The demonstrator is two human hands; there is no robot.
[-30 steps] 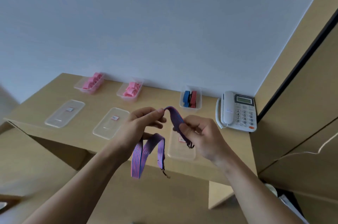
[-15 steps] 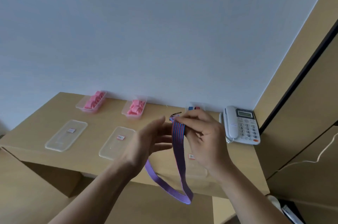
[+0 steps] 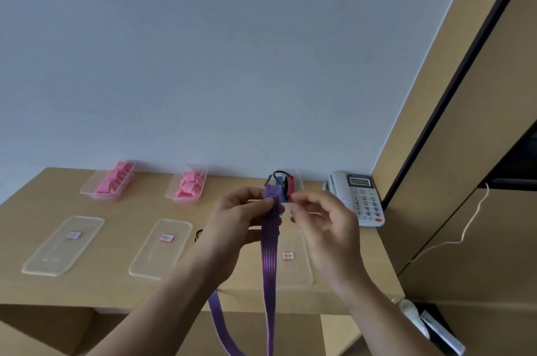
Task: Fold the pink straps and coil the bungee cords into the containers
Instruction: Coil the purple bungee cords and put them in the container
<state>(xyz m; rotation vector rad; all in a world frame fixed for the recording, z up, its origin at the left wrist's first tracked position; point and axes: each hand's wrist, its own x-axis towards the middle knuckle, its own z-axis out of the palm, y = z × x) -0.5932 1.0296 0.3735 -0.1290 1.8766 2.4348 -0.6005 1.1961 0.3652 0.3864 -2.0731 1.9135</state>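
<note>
A blue-and-red striped bungee cord hangs in front of the wooden table. My left hand pinches it near its top, just below a black hook. The cord drops out of the bottom of the view, and a second strand rises behind my left forearm. My right hand hovers just right of the cord with its fingers loosely curved and nothing gripped. Behind them a clear container holds coiled blue and red cords. Two clear containers hold folded pink straps.
Three clear lids with small labels lie on the table, at the left, the middle and under my hands. A white desk phone stands at the back right. A wooden cabinet with a dangling white wire rises at the right.
The grip on the cord's top has passed from my right hand to my left. My right hand has come off and moved slightly right. The cord now hangs longer and straighter.
</note>
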